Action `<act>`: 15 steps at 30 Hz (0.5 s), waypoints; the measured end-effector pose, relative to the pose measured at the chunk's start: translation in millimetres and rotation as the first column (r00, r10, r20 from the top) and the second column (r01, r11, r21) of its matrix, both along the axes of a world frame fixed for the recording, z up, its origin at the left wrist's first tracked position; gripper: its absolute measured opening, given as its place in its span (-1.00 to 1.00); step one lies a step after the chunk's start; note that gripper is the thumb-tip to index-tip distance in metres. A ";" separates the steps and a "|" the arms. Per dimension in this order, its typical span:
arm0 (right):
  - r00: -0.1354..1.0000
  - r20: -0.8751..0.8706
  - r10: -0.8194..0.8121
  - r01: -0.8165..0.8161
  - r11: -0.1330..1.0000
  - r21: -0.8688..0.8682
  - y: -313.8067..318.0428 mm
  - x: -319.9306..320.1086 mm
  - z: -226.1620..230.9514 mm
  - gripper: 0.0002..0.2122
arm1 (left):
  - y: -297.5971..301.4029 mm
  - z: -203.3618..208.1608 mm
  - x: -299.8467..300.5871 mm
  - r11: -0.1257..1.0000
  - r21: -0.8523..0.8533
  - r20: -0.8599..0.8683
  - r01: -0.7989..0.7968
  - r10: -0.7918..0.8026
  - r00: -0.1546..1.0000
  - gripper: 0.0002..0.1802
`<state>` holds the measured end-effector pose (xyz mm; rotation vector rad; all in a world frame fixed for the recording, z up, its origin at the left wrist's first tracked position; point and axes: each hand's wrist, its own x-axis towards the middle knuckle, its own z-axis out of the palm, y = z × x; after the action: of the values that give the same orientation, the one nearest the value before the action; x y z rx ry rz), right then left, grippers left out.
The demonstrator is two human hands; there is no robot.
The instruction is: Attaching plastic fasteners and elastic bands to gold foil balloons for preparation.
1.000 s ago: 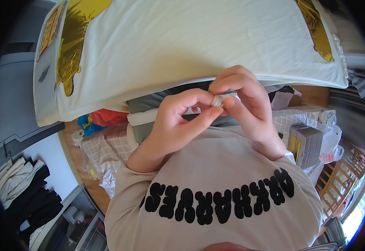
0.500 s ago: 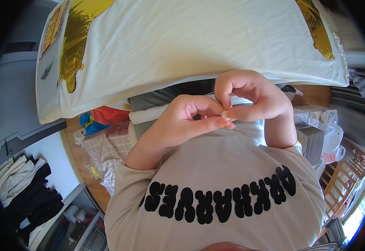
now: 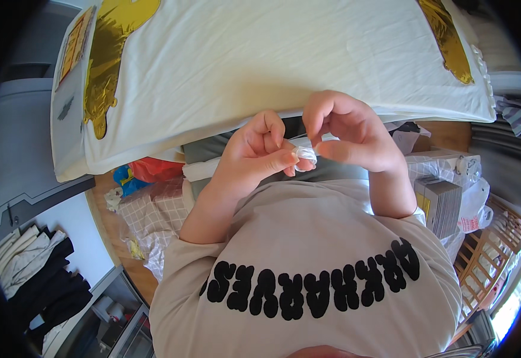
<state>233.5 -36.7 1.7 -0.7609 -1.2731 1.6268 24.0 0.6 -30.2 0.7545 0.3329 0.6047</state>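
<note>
A small white wound bundle (image 3: 305, 156), like a coil of thin ribbon or cord, is pinched between the thumb and fingers of my left hand (image 3: 259, 148). Its exact kind is too small to make out. My right hand (image 3: 356, 134) is curled close on the right of the bundle. Its thumb and index fingertips come nearly together at the bundle's right edge. Whether a thin end lies between them is not visible. Both hands are in front of my chest, just off the near edge of the cloth-covered table (image 3: 260, 59).
Gold foil pieces (image 3: 102, 77) lie at the table's left, with another gold foil piece (image 3: 448, 45) at the right. On the floor are a red bag (image 3: 156, 171) and a checked plastic sheet (image 3: 147, 209). A grey stack (image 3: 442, 203) and a wooden rack (image 3: 493, 250) stand right.
My hands have moved slightly apart and the right fingertips have come off the bundle's middle. The white bundle, mostly covered before, now shows in my left fingers, a little further left.
</note>
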 end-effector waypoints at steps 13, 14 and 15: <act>0.922 0.167 -0.350 0.339 0.937 0.090 -26.6 -2.3 19.2 -0.78 | -13.8 -8.0 16.9 0.930 0.264 -0.033 -0.257 0.275 0.961 -0.69; 0.916 0.158 -0.369 0.363 0.929 0.070 -28.3 -2.4 21.0 -0.81 | -17.2 -6.9 16.6 0.913 0.291 -0.071 -0.287 0.319 0.945 -0.64; 0.908 0.144 -0.393 0.389 0.919 0.058 -27.3 -1.5 18.8 -0.84 | -18.7 -7.8 16.0 0.893 0.324 -0.107 -0.312 0.362 0.926 -0.58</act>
<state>232.0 -64.0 20.5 -1.0664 -1.1547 1.2411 39.9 -18.2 -38.0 1.0564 0.5403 0.9407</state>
